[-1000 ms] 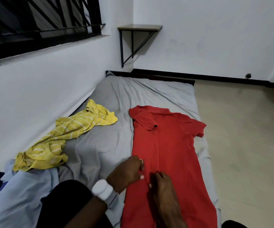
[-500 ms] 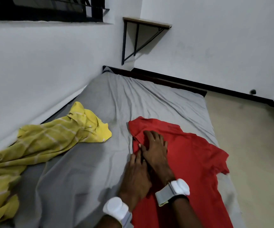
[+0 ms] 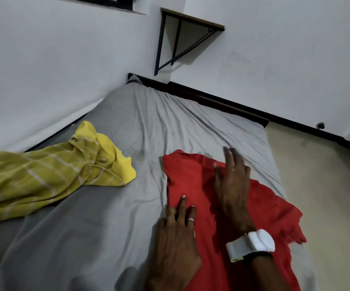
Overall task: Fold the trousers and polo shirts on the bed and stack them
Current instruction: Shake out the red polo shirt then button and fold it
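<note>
Pressing flat on the red polo [image 3: 191,181], both hands are spread and gripping nothing. The left hand [image 3: 176,238] pins the shirt's left edge to the bed [image 3: 149,127], likely so it won't slide. The right hand [image 3: 233,181], blurred, lies up by the collar, flattening it for a clean fold, I'd say. The yellow polo [image 3: 54,175] lies crumpled by the wall, well apart, not yet folded.

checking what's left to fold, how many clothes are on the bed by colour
red polo shirt: 1
yellow striped shirt: 1
total: 2
</note>
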Demonstrator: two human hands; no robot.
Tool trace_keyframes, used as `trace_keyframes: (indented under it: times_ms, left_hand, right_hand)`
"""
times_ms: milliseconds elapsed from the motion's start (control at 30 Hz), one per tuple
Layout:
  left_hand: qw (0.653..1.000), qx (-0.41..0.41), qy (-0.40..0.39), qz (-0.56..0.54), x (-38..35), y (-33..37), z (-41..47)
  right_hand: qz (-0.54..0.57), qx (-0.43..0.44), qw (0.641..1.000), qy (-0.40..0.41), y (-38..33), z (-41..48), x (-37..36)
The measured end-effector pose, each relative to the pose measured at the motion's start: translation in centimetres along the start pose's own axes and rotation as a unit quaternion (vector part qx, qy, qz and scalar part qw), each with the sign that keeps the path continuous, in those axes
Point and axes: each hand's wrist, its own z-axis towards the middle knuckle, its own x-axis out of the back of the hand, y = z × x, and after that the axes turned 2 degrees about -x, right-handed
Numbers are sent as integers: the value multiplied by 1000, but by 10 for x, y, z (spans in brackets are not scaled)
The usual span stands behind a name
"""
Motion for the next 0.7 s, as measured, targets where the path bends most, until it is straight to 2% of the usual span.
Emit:
trace_keyframes:
  times_ms: [33, 67, 133, 167, 200, 267, 333, 467, 500, 533, 600, 633, 667, 700]
  left_hand:
    - [1000, -1, -6, 5, 2, 1, 1]
    - [1000, -4, -5, 9, 1, 2, 1]
    - [1000, -15, 23, 0, -2, -1, 0]
    - [999, -20, 35, -7, -4, -3, -1]
    - [999, -24, 40, -8, -6, -6, -2]
    - [998, -35, 48, -4, -10, -10, -5]
    - [998, -36, 43, 2, -12, -12, -5]
    - [999, -15, 49, 12, -9, -16, 0]
    - [999, -15, 46, 9, -10, -14, -2]
    - [999, -19, 46, 11, -10, -16, -3]
    - [999, -19, 44, 10, -10, -18, -6]
    - [999, -15, 49, 10, -6, -18, -5]
    - [998, -11, 59, 8, -1, -17, -2]
    - [998, -8, 69, 5, 4, -15, 1]
  right_hand:
    - [79, 81, 992, -47, -16, -8, 2]
    - [150, 142, 971, -124, -31, -16, 3]
    - [180, 237, 917, -266, -42, -28, -13]
    - [157, 263, 908, -287, -40, -27, -25]
    - [121, 254, 914, -293, -35, -20, -35]
    - [91, 179, 941, -272, -27, -3, -48]
    - [124, 117, 956, -237, -36, 5, -46]
    - [111, 230, 917, -307, -59, -16, -40]
    - [99, 214, 923, -306, -48, -18, -36]
    - [100, 172, 946, -255, -40, -12, -30]
    - [92, -2, 992, -85, -20, -6, -12]
    - [56, -109, 992, -15, -9, -5, -2]
    - [15, -201, 979, 10, -1, -7, 4]
    - [-19, -284, 959, -17, 5, -8, 6]
